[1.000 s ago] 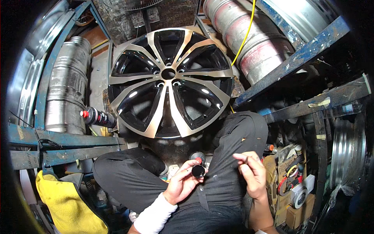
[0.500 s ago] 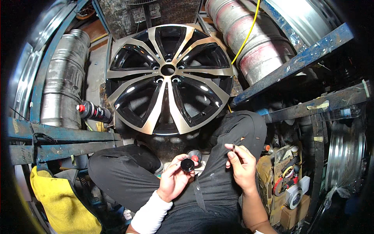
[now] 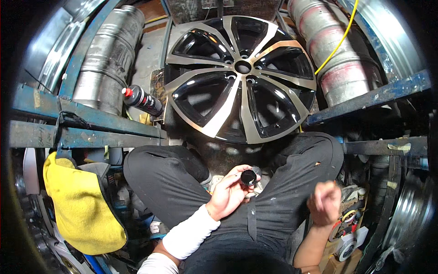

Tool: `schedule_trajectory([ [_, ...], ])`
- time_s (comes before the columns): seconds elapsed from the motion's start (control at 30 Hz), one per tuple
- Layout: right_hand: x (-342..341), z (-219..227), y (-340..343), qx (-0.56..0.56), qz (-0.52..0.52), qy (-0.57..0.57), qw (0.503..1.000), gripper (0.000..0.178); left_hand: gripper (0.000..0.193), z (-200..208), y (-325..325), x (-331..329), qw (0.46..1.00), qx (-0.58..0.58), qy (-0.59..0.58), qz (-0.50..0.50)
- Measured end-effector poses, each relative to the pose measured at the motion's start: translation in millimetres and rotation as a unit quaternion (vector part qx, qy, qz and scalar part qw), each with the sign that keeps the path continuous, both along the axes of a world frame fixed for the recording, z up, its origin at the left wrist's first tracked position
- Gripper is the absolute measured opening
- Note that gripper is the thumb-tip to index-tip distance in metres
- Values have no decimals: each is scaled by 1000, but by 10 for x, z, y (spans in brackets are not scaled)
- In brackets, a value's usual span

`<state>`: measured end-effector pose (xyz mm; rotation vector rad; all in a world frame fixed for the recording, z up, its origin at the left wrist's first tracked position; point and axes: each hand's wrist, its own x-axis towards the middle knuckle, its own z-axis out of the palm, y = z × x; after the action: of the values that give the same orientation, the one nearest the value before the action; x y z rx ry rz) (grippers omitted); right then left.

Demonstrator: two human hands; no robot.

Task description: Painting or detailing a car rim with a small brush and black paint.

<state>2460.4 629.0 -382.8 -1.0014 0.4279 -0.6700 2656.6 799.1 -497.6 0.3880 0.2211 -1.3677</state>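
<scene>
So the small black cup (image 3: 249, 177) is up between the thighs, pinched in the left hand (image 3: 226, 196). Right hand (image 3: 325, 203) is off by the right thigh, kinda curled but blurry, can't tell if it's holding anything. Past the knees there's a big black-and-silver wheel (image 3: 224, 116), with a red-tipped bottle (image 3: 147, 102) just left of it.

Wheel (image 3: 240, 84) ahead, beyond left leg (image 3: 159, 176) and right leg (image 3: 303, 164). Bottle (image 3: 145, 101) between wheel and left cylinder (image 3: 107, 59). Right cylinder (image 3: 340, 55) across wheel, beyond right beam (image 3: 369, 98). Cloth (image 3: 82, 205) hangs left of left leg. Cup (image 3: 249, 177) in left hand (image 3: 226, 195), above gap between legs. Right hand (image 3: 325, 201) beside right leg. Tape roll (image 3: 346, 251) farther right, nearer body.
</scene>
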Motion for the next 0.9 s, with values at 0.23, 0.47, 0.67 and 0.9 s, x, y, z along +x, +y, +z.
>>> schedule_trajectory([
  [0.23,182,807,155,-160,461,-386,783,28,36,-28,-16,-10,1000,18,-11,-1],
  [0.47,150,900,-182,-200,268,-341,879,14,35,22,-27,-22,999,31,-22,-4],
  [0.67,147,975,508,-343,-42,-157,925,13,36,35,-23,-76,997,58,-53,13],
  [0.9,856,1615,939,276,-89,-416,862,55,37,37,-49,-79,998,45,-49,3],
])
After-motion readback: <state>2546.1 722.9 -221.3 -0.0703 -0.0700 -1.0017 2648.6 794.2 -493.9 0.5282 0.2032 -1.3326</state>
